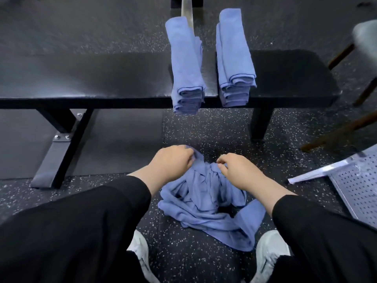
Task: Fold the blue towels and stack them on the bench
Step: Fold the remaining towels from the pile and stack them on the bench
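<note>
Fingertips of both hands are buried in the crumpled towel (206, 193) — chair (365, 35) cut off at right.

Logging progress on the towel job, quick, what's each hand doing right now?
Left hand: pinches the crumpled blue towel on the floor.
Right hand: pinches the same towel.

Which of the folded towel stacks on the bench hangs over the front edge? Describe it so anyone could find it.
Start at the long black bench across the view. Two stacks of folded blue towels sit on it; take the left stack. Unlike the right stack, its near end droops past the bench's front edge.
</note>
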